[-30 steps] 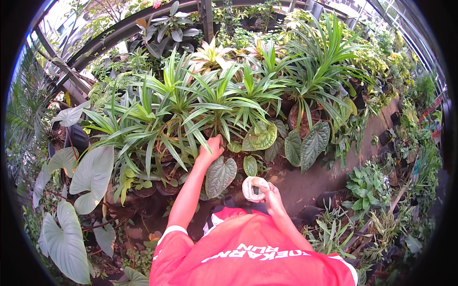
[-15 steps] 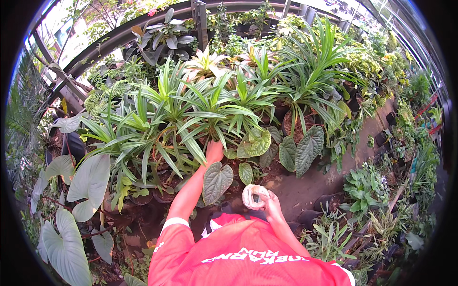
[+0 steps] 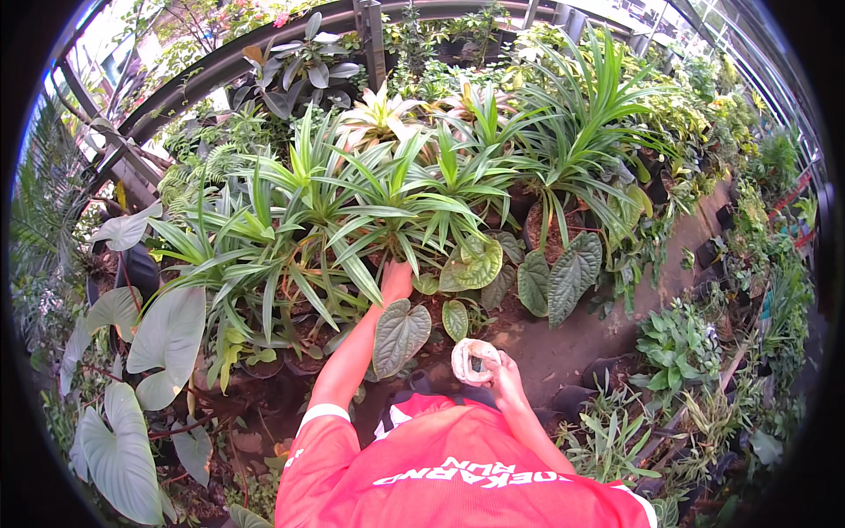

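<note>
My left hand (image 3: 396, 280) reaches in under the long striped leaves of a bushy green plant (image 3: 387, 211). Its fingers are hidden among the stems, so what they touch cannot be made out. Beside that wrist hangs a dark heart-shaped leaf (image 3: 401, 336) with pale veins. My right hand (image 3: 505, 380) is closed on the edge of a pale, dirt-marked, ring-like thing (image 3: 461, 363), perhaps a small cup seen from above. It is held in front of my red shirt, apart from the plants.
Large arrow-shaped leaves (image 3: 167, 343) stand close on the left. More dark veined leaves (image 3: 574, 277) droop over a brown ledge (image 3: 607, 339). Dark pots (image 3: 574, 400) and low plants (image 3: 673, 348) crowd the right. A metal rail (image 3: 220, 70) curves behind the plants.
My right hand and the pale ring-like thing sit very slightly farther right in the picture. The left hand stays among the leaves.
</note>
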`<move>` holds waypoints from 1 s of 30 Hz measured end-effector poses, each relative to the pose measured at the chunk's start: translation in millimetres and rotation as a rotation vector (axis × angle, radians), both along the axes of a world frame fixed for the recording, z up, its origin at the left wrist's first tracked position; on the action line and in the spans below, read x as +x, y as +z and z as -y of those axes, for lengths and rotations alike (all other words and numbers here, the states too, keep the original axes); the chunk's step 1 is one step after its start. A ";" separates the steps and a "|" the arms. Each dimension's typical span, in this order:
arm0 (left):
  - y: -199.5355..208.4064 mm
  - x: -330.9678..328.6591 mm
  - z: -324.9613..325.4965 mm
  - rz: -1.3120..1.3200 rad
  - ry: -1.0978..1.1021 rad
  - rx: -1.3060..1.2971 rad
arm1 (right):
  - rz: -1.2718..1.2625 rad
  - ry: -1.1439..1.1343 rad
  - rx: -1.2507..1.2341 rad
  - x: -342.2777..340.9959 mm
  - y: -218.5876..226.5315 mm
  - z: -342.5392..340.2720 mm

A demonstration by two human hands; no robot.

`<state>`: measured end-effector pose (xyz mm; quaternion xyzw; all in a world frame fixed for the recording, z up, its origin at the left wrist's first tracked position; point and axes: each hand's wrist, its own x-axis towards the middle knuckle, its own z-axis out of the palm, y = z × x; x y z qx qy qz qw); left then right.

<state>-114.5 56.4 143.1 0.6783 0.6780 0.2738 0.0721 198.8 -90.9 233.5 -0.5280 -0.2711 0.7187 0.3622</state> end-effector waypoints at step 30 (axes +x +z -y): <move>36.5 4.2 22.3 -0.269 -0.195 -0.287 | 0.013 0.003 -0.028 -7.8 7.1 -1.4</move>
